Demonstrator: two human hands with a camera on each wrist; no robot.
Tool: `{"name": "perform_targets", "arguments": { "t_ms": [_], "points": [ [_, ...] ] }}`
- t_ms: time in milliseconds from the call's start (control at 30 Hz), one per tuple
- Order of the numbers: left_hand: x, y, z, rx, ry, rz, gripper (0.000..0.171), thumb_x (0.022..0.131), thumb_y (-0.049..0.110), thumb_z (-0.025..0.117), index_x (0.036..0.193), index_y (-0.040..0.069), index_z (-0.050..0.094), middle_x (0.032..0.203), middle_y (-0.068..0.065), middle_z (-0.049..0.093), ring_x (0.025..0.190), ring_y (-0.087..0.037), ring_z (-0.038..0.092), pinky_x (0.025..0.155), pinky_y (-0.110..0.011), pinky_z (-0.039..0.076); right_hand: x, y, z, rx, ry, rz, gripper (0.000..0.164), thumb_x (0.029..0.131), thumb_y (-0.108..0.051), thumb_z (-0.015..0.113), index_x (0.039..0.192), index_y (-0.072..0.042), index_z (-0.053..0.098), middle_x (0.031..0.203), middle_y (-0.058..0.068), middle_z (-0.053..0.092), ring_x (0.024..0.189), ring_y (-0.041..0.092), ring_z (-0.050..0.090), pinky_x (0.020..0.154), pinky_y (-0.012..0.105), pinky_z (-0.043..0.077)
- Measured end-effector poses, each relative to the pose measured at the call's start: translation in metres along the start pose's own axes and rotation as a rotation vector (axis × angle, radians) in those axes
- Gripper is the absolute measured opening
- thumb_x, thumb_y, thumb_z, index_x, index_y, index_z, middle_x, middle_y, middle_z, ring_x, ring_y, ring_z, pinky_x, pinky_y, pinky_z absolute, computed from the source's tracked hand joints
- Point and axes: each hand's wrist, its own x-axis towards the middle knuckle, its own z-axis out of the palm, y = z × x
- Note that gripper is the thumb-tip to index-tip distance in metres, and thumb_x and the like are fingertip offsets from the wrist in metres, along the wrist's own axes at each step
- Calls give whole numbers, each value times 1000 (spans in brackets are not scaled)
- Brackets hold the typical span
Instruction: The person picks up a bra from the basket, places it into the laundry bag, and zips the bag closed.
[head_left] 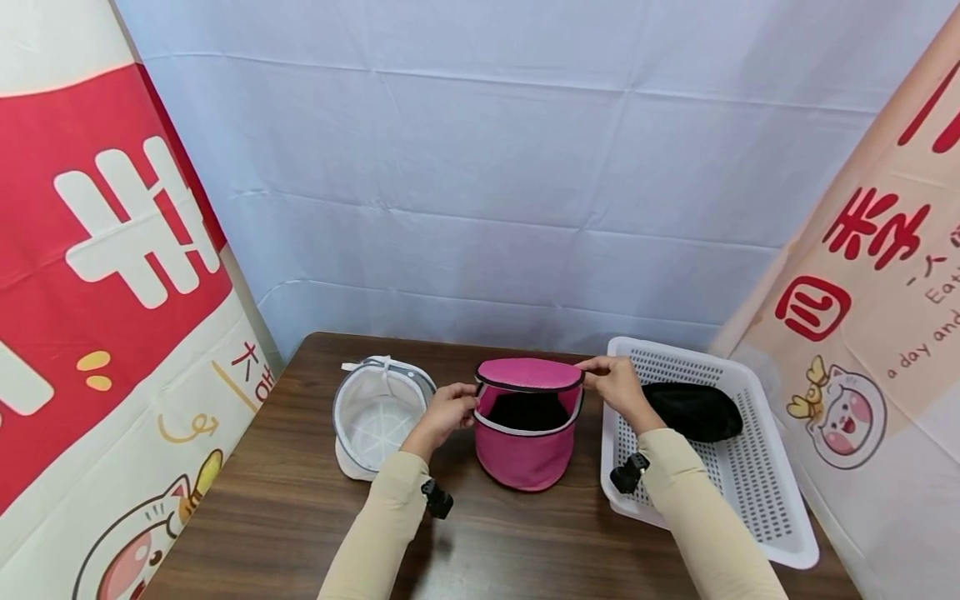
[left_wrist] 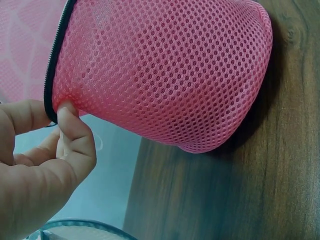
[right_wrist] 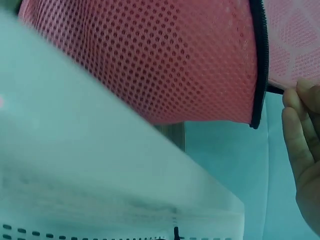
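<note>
A pink mesh laundry bag (head_left: 523, 460) stands upright on the table, its round zippered lid (head_left: 528, 372) raised at the back. Something black (head_left: 527, 410) lies inside; its kind is hidden. My left hand (head_left: 450, 412) pinches the bag's rim at the left, thumb and finger on the black zipper edge (left_wrist: 50, 85) in the left wrist view. On the other side, my right hand (head_left: 617, 383) pinches the edge of the lid, beside the dark zipper (right_wrist: 261, 65) in the right wrist view.
Left of the pink bag sits an open white mesh bag (head_left: 381, 421) with grey trim. A white plastic basket (head_left: 750, 483) stands at the right, holding a black folded item (head_left: 693, 410). Cloth backdrops (head_left: 465, 250) rise behind the wooden table (head_left: 495, 550).
</note>
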Motion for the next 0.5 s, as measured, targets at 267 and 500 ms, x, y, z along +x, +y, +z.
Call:
{"name": "perform_targets", "arguments": {
  "t_ms": [267, 500],
  "points": [
    [0, 0, -2, 14, -9, 2, 33, 90, -1, 48, 121, -13, 49, 93, -19, 57, 58, -14, 47, 53, -24, 43, -2, 6, -7, 205, -153, 43, 18, 83, 5, 65, 99, 11, 66, 86, 14, 67, 72, 16, 65, 66, 36, 53],
    [1, -2, -3, 10, -20, -5, 33, 89, -2, 45, 120, -12, 49, 81, -9, 55, 57, -13, 47, 53, -23, 44, -4, 8, -8, 304, -286, 87, 22, 85, 10, 56, 106, 18, 59, 93, 19, 64, 74, 18, 65, 73, 45, 51]
  ]
}}
